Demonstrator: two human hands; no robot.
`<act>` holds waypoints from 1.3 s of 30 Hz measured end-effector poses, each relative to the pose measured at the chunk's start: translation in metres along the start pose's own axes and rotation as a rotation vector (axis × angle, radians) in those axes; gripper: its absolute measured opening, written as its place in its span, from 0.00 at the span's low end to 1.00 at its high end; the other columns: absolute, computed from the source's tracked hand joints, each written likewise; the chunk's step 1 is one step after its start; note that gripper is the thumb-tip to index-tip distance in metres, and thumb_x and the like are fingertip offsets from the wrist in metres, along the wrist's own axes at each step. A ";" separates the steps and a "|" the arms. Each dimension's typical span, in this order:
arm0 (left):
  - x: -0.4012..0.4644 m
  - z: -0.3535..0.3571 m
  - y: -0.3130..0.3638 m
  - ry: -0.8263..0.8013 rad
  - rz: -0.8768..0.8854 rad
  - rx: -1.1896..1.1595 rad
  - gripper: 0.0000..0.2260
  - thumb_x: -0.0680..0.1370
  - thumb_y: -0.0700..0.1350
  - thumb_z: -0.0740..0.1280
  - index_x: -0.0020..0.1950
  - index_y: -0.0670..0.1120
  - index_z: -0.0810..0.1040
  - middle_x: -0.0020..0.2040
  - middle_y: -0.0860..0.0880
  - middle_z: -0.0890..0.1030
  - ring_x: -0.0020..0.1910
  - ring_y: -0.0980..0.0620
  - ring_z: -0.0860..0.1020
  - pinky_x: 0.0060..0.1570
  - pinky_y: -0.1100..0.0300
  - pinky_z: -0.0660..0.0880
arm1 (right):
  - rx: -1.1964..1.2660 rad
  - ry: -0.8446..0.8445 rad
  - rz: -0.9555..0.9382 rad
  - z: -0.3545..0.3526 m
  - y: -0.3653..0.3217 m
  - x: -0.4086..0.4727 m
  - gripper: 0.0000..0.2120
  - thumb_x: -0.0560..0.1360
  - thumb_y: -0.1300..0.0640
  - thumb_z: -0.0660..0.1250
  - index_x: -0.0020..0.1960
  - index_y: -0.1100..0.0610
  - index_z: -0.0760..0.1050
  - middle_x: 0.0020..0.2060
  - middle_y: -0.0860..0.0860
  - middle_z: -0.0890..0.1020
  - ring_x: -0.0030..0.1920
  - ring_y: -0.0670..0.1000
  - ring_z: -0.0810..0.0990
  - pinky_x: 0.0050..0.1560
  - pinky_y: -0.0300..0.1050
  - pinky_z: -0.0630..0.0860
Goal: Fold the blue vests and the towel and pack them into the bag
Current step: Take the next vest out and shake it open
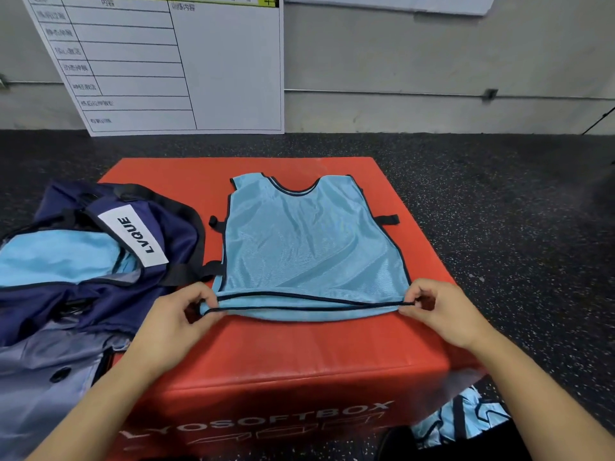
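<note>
Light blue vest (309, 241) lies flat on the red soft box (299, 357), neck end away from the person. Left hand (173, 324) pinches the near-left hem corner, right hand (442, 311) pinches the near-right one, w/ the hem doubled over a bit between them. Navy bag (100, 261) sits open just left of the vest, another blue vest (56, 257) already inside. More blue fabric (466, 417) on the floor, bottom right.

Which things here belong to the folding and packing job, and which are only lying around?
Belong to the job:
- blue vest on the red box, hem pinched by left hand and right hand
- navy bag with blue fabric inside
- more vests on the floor

Just there:
- red box
- whiteboard
</note>
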State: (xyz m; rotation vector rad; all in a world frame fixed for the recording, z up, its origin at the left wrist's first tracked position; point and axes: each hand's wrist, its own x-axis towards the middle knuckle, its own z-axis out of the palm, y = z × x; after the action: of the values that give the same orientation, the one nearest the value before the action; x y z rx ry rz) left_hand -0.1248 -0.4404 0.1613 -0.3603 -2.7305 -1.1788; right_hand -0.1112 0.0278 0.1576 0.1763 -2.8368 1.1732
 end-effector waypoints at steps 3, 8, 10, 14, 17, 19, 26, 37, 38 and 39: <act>0.001 0.001 0.004 0.013 -0.014 -0.063 0.11 0.76 0.41 0.75 0.48 0.50 0.73 0.37 0.52 0.83 0.36 0.43 0.76 0.47 0.52 0.75 | 0.006 0.136 -0.009 -0.002 -0.008 0.001 0.13 0.72 0.61 0.78 0.44 0.50 0.75 0.33 0.46 0.83 0.30 0.42 0.77 0.39 0.39 0.73; 0.001 0.002 0.009 0.053 -0.035 -0.069 0.13 0.79 0.38 0.71 0.55 0.54 0.73 0.45 0.61 0.86 0.41 0.56 0.81 0.49 0.58 0.75 | 0.008 0.164 0.026 -0.001 -0.008 0.005 0.18 0.73 0.63 0.77 0.55 0.45 0.78 0.39 0.47 0.85 0.33 0.49 0.79 0.40 0.37 0.75; 0.002 0.002 0.007 0.084 -0.033 -0.043 0.14 0.78 0.38 0.71 0.54 0.56 0.77 0.48 0.60 0.86 0.46 0.62 0.82 0.53 0.59 0.75 | -0.120 0.135 0.045 0.005 -0.005 0.007 0.16 0.73 0.62 0.77 0.52 0.43 0.81 0.36 0.44 0.84 0.36 0.45 0.79 0.42 0.35 0.73; 0.007 -0.002 0.001 0.162 -0.041 0.040 0.10 0.77 0.41 0.74 0.49 0.57 0.81 0.43 0.55 0.82 0.43 0.57 0.79 0.48 0.60 0.74 | -0.007 0.192 0.102 0.005 -0.004 0.012 0.08 0.76 0.63 0.73 0.48 0.50 0.85 0.32 0.42 0.83 0.31 0.41 0.76 0.35 0.31 0.70; 0.021 -0.023 0.010 0.199 -0.006 0.022 0.09 0.78 0.39 0.71 0.48 0.54 0.80 0.42 0.56 0.83 0.41 0.55 0.79 0.47 0.58 0.75 | 0.156 0.266 0.152 -0.013 -0.017 0.020 0.08 0.80 0.62 0.69 0.47 0.50 0.83 0.26 0.50 0.79 0.24 0.46 0.72 0.26 0.39 0.69; 0.038 -0.043 0.026 0.238 0.026 0.016 0.09 0.79 0.38 0.69 0.48 0.54 0.80 0.40 0.56 0.83 0.38 0.56 0.80 0.44 0.59 0.75 | 0.231 0.327 0.148 -0.030 -0.038 0.029 0.08 0.82 0.62 0.66 0.48 0.51 0.81 0.26 0.53 0.78 0.24 0.50 0.73 0.26 0.41 0.70; 0.108 -0.138 0.121 0.428 0.090 -0.265 0.09 0.81 0.35 0.65 0.50 0.50 0.79 0.36 0.48 0.84 0.34 0.45 0.84 0.35 0.57 0.79 | 0.452 0.540 -0.031 -0.127 -0.164 0.068 0.07 0.83 0.61 0.64 0.51 0.51 0.77 0.38 0.54 0.82 0.31 0.51 0.79 0.25 0.44 0.74; 0.129 -0.299 0.303 0.468 0.287 -0.270 0.12 0.81 0.29 0.58 0.42 0.43 0.73 0.38 0.41 0.80 0.29 0.49 0.83 0.27 0.61 0.74 | 0.259 0.409 -0.128 -0.289 -0.330 0.053 0.19 0.78 0.74 0.52 0.36 0.59 0.75 0.30 0.57 0.77 0.30 0.53 0.75 0.30 0.44 0.72; 0.126 -0.305 0.311 0.430 0.301 -0.238 0.15 0.79 0.26 0.56 0.40 0.41 0.75 0.36 0.39 0.80 0.30 0.49 0.83 0.29 0.61 0.76 | 0.190 0.354 -0.122 -0.296 -0.340 0.049 0.20 0.77 0.73 0.52 0.36 0.61 0.77 0.30 0.58 0.77 0.29 0.52 0.75 0.31 0.44 0.74; 0.123 -0.311 0.317 0.414 0.311 -0.230 0.17 0.77 0.24 0.54 0.38 0.39 0.77 0.34 0.37 0.81 0.32 0.49 0.83 0.32 0.60 0.78 | 0.161 0.348 -0.124 -0.302 -0.348 0.045 0.20 0.78 0.73 0.51 0.37 0.62 0.78 0.30 0.58 0.78 0.29 0.51 0.76 0.32 0.44 0.76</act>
State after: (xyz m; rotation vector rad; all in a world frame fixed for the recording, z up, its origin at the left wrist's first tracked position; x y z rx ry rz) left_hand -0.1442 -0.4371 0.6218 -0.4849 -2.1082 -1.3079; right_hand -0.1045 -0.0062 0.6191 0.1389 -2.3998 1.2655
